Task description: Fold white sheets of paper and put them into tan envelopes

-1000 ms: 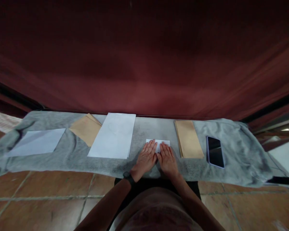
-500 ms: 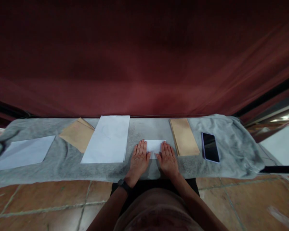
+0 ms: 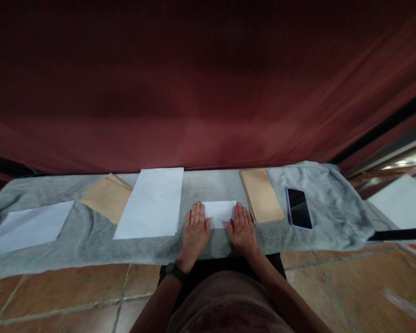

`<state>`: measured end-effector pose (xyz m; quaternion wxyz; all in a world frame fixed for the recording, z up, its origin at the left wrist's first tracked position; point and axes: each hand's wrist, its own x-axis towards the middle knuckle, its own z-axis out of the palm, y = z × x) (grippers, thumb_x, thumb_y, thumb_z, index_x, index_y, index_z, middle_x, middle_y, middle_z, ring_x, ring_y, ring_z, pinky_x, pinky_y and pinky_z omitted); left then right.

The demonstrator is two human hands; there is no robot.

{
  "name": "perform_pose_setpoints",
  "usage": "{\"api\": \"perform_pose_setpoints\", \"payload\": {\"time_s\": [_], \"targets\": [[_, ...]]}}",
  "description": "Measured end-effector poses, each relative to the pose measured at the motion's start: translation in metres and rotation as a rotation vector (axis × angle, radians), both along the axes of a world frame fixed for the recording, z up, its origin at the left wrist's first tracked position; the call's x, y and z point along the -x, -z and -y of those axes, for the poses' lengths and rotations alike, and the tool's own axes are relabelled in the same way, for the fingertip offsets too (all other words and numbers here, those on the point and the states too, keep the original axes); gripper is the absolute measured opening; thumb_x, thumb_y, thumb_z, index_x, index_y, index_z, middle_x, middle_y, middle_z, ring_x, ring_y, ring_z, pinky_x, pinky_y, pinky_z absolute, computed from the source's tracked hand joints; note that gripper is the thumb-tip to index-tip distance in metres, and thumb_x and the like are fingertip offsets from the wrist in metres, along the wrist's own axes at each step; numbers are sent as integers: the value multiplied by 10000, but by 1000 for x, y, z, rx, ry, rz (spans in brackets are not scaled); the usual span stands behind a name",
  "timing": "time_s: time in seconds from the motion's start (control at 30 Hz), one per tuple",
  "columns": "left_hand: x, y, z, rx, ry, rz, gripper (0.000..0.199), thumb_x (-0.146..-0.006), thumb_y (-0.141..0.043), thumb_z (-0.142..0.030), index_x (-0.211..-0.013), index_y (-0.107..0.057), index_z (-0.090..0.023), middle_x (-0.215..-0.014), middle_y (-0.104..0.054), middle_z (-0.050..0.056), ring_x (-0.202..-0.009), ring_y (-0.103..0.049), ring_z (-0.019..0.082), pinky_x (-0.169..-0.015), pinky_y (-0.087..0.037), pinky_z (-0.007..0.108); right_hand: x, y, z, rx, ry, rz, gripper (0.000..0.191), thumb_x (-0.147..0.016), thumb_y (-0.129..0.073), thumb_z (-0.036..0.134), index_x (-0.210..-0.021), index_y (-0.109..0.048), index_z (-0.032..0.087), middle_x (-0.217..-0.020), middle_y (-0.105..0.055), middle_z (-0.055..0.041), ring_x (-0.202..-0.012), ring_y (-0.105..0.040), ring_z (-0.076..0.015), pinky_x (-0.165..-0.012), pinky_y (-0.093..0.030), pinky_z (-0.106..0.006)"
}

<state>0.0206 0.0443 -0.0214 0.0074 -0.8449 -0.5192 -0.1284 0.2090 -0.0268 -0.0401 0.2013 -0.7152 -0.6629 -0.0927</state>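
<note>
A small white piece of paper, which looks folded, lies on the grey cloth in front of me. My left hand rests flat at its left edge, fingers stretched out and thumb on or beside the paper. At the right edge lies my right hand, also flat, with its thumb pointing inward. Neither hand grips anything. Just left of my left hand is a stack of white paper sheets. Close to the right hand's fingers lies a stack of brown envelopes.
A phone in a light purple case lies right of the envelopes. More brown envelopes and a white sheet are at the left. A dark red curtain hangs behind the cloth-covered table. White board or paper shows at far right.
My left hand has slid a little to the left along the paper, uncovering more of it. The right hand stays at the right edge. The view has tilted slightly.
</note>
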Motion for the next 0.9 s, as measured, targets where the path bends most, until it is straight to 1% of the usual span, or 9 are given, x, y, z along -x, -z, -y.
{"api": "perform_pose_setpoints", "payload": {"time_s": [0.1,0.37,0.6,0.67,0.73,0.8,0.9], "targets": [[1,2,0,-12,-10,0,591,-1043,-291,-331,-1574,-312,-75,-1612,-369,161,-1518,-307,283,-1235,-285,503,0,-2,1,1,-1,4,740,-1059,-390,441,-1618,-116,40,-1615,-325,-243,-1468,-373,-355,-1164,-355,-517],[5,4,2,-35,-13,21,606,-1042,-292,-310,-1599,-239,-76,-1605,-380,166,-1516,-312,286,-1232,-292,511,0,0,3,-6,13,-11,741,-1058,-398,444,-1617,-130,38,-1609,-337,-242,-1463,-385,-352,-1167,-358,-508],[2,-1,7,-51,-45,51,612,-1038,-294,-259,-1616,-177,-95,-1612,-364,174,-1515,-314,286,-1225,-310,519,-1,2,2,1,27,-22,720,-1064,-377,440,-1618,-138,48,-1607,-345,-237,-1456,-395,-349,-1172,-345,-506],[-1,-4,12,-41,-8,59,621,-1034,-301,-241,-1621,-153,-101,-1624,-344,169,-1518,-305,281,-1226,-315,513,0,-1,2,9,32,-39,692,-1068,-371,415,-1615,-159,47,-1608,-347,-231,-1466,-381,-341,-1179,-340,-505],[-7,-5,20,-25,69,56,630,-1027,-303,-209,-1625,-128,-111,-1638,-322,152,-1527,-285,264,-1232,-311,495,2,-5,2,25,12,-68,651,-1073,-359,381,-1607,-197,48,-1611,-349,-219,-1485,-355,-327,-1186,-338,-502],[-14,-5,30,-13,161,45,641,-1018,-296,-170,-1627,-103,-119,-1647,-307,139,-1532,-272,241,-1238,-305,473,8,-12,2,52,-61,-103,608,-1075,-341,353,-1595,-248,52,-1613,-354,-203,-1504,-327,-302,-1196,-338,-492],[-22,0,44,-8,276,12,657,-1008,-310,-150,-1627,-93,-115,-1643,-318,144,-1527,-284,231,-1240,-301,459,18,-21,3,103,-224,-144,557,-1076,-316,330,-1573,-323,79,-1613,-376,-154,-1514,-315,-247,-1218,-333,-453]]}}
